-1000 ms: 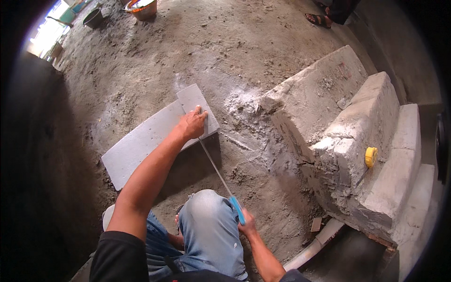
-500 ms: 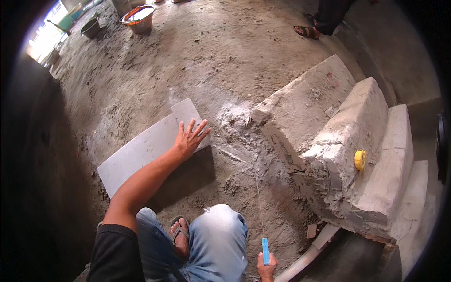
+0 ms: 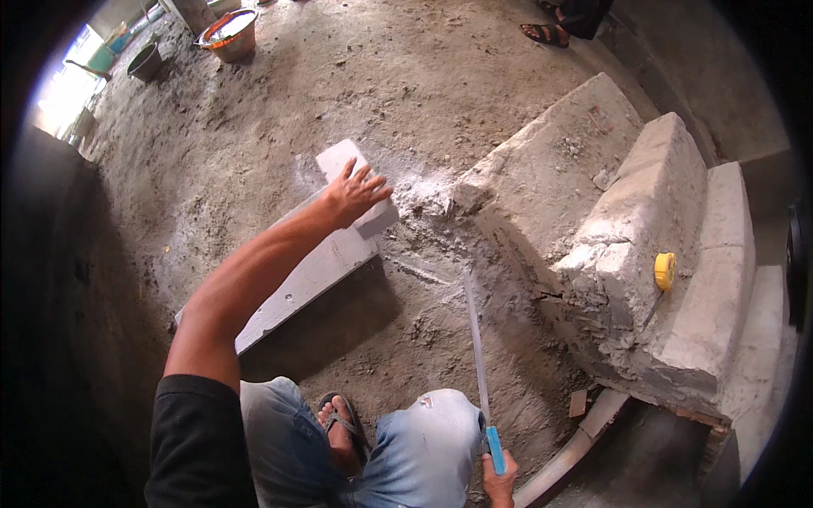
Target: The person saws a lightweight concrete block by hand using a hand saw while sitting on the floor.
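My left hand (image 3: 357,196) is over a short pale block offcut (image 3: 340,157), its fingers closed across the piece. The offcut sits at the far end of a long pale lightweight block (image 3: 318,269); the hand hides part of both, so I cannot tell whether they touch. Low on the right, my right hand (image 3: 500,484) is closed around the blue handle of a handsaw (image 3: 495,449). Its thin blade points away from me, toward the dusty ground beside the steps.
Rough concrete steps (image 3: 631,203) rise on the right, with a yellow tape measure (image 3: 665,271) on one. An orange bucket (image 3: 229,35) and a dark bucket (image 3: 145,62) stand far left. Another person's sandalled foot (image 3: 546,34) is at the far right. A curved pale strip (image 3: 584,440) lies near the steps.
My left hand has gone from lying spread on the offcut to gripping it, and the offcut has shifted and turned, showing its side. The saw blade now shows its broad face. The view shifted slightly.
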